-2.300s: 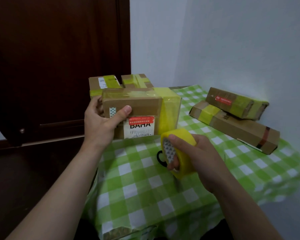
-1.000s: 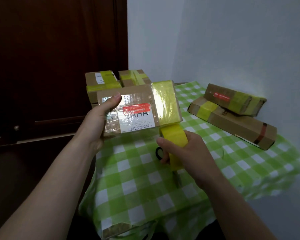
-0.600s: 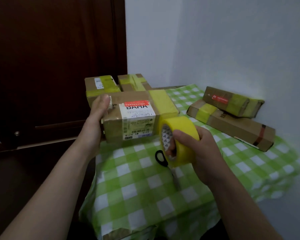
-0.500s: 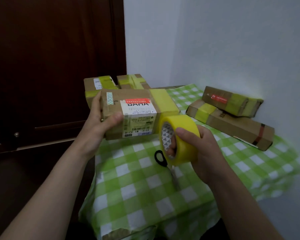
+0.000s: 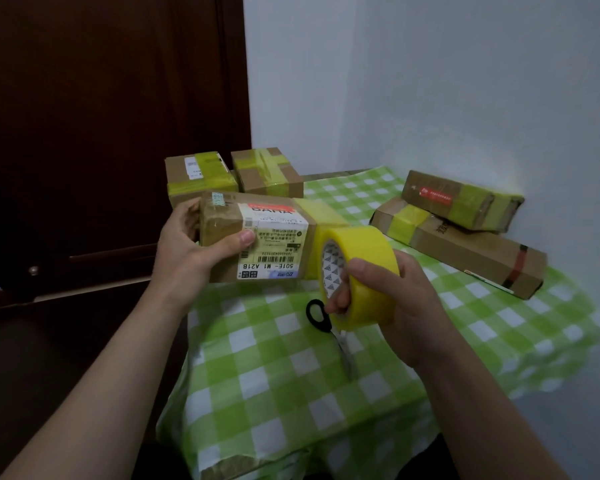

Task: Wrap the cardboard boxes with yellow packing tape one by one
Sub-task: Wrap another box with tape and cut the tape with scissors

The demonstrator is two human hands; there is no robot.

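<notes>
A dark door [image 5: 101, 116] fills the far left. My left hand [image 5: 191, 251] grips the left end of the box [image 5: 222, 226], thumb curled over the front face and fingers behind it, holding it up above the checked cloth [image 5: 284, 375]. The box's white label [image 5: 274, 247] reads upside down, and its right end is banded in yellow. Behind it, at the table's far left corner, two back boxes [image 5: 201, 174] sit side by side, both taped. A black scissors [image 5: 317, 315] loop shows on the cloth, just under the roll [image 5: 361, 247]. The roll sits against the box's right end. My right hand [image 5: 406, 299] clasps it, thumb over the outer tape and fingers through the core. At right, two long boxes [image 5: 471, 251] lie stacked by the wall [image 5: 465, 98], the upper one tilted.
</notes>
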